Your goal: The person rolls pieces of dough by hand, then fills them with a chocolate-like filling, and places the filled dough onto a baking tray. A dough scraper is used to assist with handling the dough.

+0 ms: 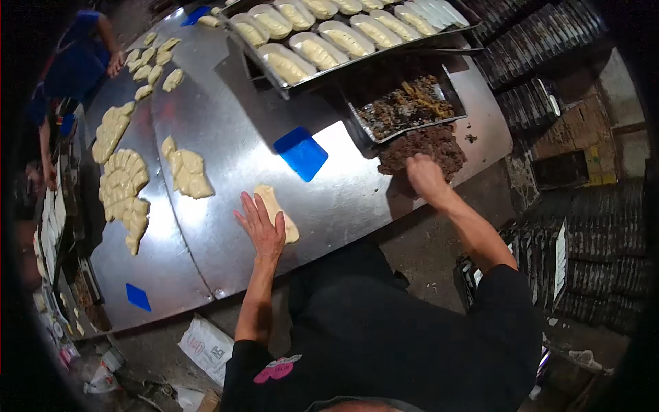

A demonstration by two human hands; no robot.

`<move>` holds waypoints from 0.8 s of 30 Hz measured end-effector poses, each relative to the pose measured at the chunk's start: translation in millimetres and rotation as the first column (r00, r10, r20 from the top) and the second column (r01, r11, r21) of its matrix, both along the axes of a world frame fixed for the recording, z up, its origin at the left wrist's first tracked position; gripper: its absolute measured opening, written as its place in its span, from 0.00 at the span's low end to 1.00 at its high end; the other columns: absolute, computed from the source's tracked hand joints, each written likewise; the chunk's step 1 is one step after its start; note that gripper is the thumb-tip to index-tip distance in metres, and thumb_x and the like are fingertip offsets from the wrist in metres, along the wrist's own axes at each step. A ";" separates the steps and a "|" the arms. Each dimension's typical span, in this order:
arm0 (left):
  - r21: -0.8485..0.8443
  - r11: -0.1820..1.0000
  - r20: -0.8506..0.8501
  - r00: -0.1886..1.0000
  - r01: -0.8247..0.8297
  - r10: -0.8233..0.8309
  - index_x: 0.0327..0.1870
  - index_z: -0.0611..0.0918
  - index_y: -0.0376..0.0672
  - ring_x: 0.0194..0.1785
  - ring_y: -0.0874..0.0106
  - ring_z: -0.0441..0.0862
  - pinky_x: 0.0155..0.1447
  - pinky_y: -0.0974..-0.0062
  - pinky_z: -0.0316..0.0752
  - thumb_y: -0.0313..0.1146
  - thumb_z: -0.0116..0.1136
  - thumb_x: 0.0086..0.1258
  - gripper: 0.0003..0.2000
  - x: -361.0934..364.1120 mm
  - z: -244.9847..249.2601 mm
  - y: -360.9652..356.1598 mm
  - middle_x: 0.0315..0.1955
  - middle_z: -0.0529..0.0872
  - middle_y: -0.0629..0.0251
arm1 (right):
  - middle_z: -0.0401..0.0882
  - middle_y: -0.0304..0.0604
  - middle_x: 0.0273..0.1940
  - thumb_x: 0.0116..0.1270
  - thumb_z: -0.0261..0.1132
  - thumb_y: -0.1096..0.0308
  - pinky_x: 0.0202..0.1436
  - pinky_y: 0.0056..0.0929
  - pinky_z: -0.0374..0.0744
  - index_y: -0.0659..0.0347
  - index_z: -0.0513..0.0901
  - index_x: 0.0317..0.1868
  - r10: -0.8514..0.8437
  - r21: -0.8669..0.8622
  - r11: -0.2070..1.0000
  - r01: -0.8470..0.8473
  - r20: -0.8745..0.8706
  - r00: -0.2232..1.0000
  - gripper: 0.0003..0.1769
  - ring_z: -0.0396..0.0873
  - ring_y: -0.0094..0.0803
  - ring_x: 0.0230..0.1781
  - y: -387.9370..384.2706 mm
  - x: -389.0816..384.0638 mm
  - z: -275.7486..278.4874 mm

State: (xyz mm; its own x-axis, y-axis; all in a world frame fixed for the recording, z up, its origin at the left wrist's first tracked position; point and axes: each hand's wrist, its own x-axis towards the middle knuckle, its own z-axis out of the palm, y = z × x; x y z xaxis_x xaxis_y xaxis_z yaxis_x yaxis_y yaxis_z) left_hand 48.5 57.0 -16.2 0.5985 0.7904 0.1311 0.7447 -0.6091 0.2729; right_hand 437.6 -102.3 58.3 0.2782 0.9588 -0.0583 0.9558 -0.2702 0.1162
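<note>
My left hand [261, 228], fingers apart, rests at the left side of a flattened strip of pale dough [280, 211] on the metal table. Over at the right, my right hand [424, 175] reaches into a heap of dark brown filling [419, 145]; its fingers are curled at the heap's near edge. Just behind the heap stands a metal tray [458, 119] with more crumbly brown filling. A blue scraper [302, 154] lies between my hands, farther back. Left of my left hand are a dough piece [189, 172] and a group of joined dough pieces [123, 182].
A raised tray [302, 81] of dough in oval moulds spans the back. Another blue scraper [139, 296] lies near the front left edge. A person in blue [75, 58] stands at the far left, a hand by small dough pieces. Stacked dark trays [535, 48] fill the right.
</note>
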 end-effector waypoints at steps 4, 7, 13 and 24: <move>-0.185 0.876 0.180 0.892 0.445 -0.414 0.73 0.56 0.34 0.75 0.42 0.48 0.75 0.44 0.42 0.38 0.57 0.67 0.36 -28.7 24.7 -45.9 0.71 0.53 0.35 | 0.84 0.52 0.28 0.57 0.67 0.68 0.39 0.39 0.81 0.65 0.84 0.36 -0.203 0.052 0.966 0.255 -0.460 0.864 0.10 0.85 0.43 0.33 37.2 -32.1 49.5; -0.277 0.834 -0.030 0.863 0.477 -0.504 0.73 0.58 0.41 0.74 0.43 0.51 0.74 0.47 0.49 0.39 0.59 0.66 0.36 -35.4 51.0 -63.4 0.69 0.56 0.37 | 0.85 0.45 0.37 0.62 0.65 0.72 0.39 0.26 0.83 0.68 0.83 0.46 -0.086 -0.032 0.932 0.361 -0.987 0.134 0.13 0.82 0.26 0.34 86.4 -95.0 52.7; -0.247 0.811 -0.012 0.835 0.531 -0.551 0.73 0.61 0.47 0.76 0.46 0.47 0.75 0.46 0.44 0.45 0.58 0.67 0.34 -54.6 34.6 -71.8 0.71 0.53 0.40 | 0.84 0.45 0.38 0.63 0.63 0.75 0.43 0.27 0.81 0.64 0.83 0.46 0.066 0.071 0.997 0.018 -0.980 0.186 0.11 0.82 0.30 0.39 166.2 -225.2 -2.6; 0.123 0.980 0.054 0.985 0.156 -0.163 0.66 0.69 0.36 0.72 0.56 0.62 0.72 0.47 0.54 0.36 0.53 0.69 0.25 -33.3 42.0 14.6 0.67 0.68 0.52 | 0.69 0.54 0.64 0.56 0.65 0.68 0.62 0.47 0.68 0.50 0.80 0.57 0.372 0.349 0.891 -0.289 -0.200 0.906 0.25 0.66 0.51 0.65 135.2 -263.7 -34.7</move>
